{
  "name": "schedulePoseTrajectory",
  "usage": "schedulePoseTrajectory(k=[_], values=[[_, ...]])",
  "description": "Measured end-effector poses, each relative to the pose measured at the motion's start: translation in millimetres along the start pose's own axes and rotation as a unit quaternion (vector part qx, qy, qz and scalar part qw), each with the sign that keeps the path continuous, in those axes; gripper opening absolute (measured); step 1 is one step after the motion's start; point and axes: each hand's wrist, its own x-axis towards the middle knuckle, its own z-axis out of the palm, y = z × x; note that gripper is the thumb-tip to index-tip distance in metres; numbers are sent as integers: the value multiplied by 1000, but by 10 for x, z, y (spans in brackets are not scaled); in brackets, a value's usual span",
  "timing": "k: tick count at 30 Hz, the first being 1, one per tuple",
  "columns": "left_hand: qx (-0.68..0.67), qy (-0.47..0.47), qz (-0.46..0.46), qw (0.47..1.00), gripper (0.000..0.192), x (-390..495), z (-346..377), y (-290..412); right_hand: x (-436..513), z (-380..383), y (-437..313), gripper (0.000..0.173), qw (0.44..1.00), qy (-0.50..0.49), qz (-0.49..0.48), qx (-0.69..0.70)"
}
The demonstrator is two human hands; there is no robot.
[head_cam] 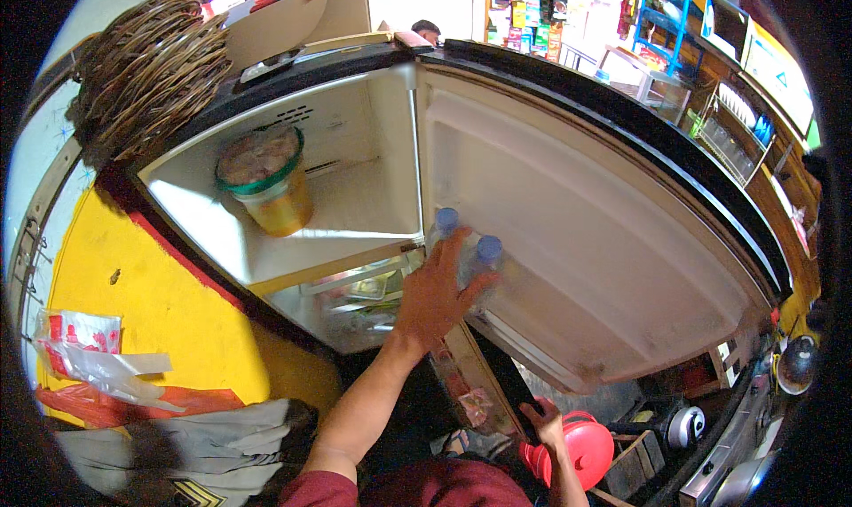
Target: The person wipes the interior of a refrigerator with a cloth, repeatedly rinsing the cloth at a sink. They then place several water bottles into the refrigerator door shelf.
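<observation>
My left hand (436, 291) is at the inside of the upper freezer door (586, 241), its thumb and fingers spread about a clear bottle with a blue cap (489, 249). Whether it grips this bottle is not clear. Beside its fingertips stands a second blue-capped bottle (446, 219). Lower right, my right hand (544, 419) holds the edge of the lower refrigerator door (476, 374). In the freezer compartment (359, 207), a tub with a green rim (266, 181) holds frosty-looking contents. Under it, the partly open lower compartment (363, 294) shows packed items.
Coiled wicker or twigs (153, 74) and a cardboard box (299, 28) sit on top of the refrigerator. A yellow wall panel (153, 294) and grey cloth (180, 440) are at left. Near my right hand are a red lidded bucket (579, 450) and a rice cooker (685, 426).
</observation>
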Motion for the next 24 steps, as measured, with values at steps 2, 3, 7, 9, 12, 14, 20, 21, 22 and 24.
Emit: schedulePoseTrajectory(k=[2, 3, 7, 9, 12, 14, 20, 21, 22, 24], values=[[-8, -16, -43, 999, 64, -96, -7, -27, -8, 11, -40, 40, 1000, 3, 1, 16], [-2, -33, -77, 996, 64, -170, -1, -32, -12, 13, -57, 37, 1000, 7, 3, 26], [-48, -152, -111, 981, 61, -501, 181, 4, 2, 5, -85, 33, 1000, 0, 1, 6], [10, -228, -41, 973, 59, -698, 402, 95, 16, -4, -75, 32, 1000, -5, 2, 22], [139, -267, 6, 954, 63, -838, 717, 43, 16, -13, -63, 31, 1000, -6, -3, 29], [192, -304, 13, 933, 52, -813, 845, -129, 7, -14, -84, 31, 999, -10, 9, 38], [193, -358, 32, 913, 45, -689, 843, -380, -28, -40, -275, 34, 997, -22, 20, 64], [176, -326, 53, 927, 50, -687, 797, -365, -28, -48, -301, 35, 999, -17, 16, 43], [186, -316, 79, 927, 53, -664, 767, -338, -27, -56, -319, 35, 1000, -18, 8, 25], [164, -326, 58, 929, 53, -606, 705, -278, -23, -65, -331, 36, 1000, -14, 3, 6]])
